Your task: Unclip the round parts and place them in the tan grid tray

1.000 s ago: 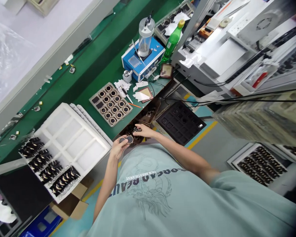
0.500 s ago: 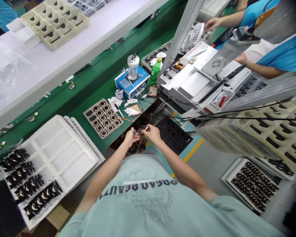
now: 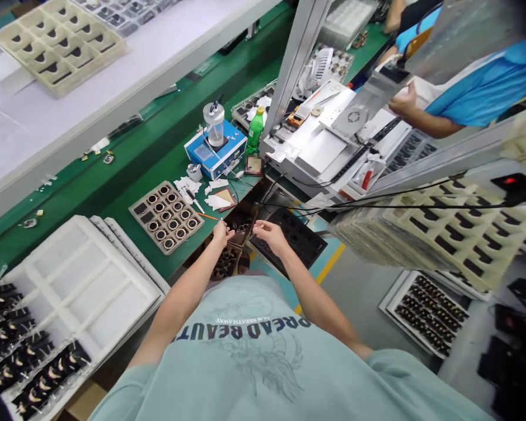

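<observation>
My left hand (image 3: 222, 233) is at the front edge of the green bench (image 3: 127, 175), fingers pressed together; what they hold is too small to make out. It hovers over brown trays of small dark parts (image 3: 228, 260) below the bench edge. My right hand (image 3: 269, 235) is a hand's width to the right, fingers curled, above a black pocketed tray (image 3: 300, 240). A brown tray of ring-shaped parts (image 3: 166, 217) lies on the bench just left of my left hand.
A white foam tray (image 3: 83, 280) with rows of dark parts (image 3: 21, 351) sits at the left. A blue device with a clear jar (image 3: 214, 149), a green bottle (image 3: 255, 128) and a white machine (image 3: 319, 146) stand behind. Cream tray stacks (image 3: 442, 234) are at the right, near a co-worker's arm (image 3: 416, 114).
The view has swung up and to the right. My hands, close together with small round parts a second ago, have moved apart; the left one has risen to the bench edge.
</observation>
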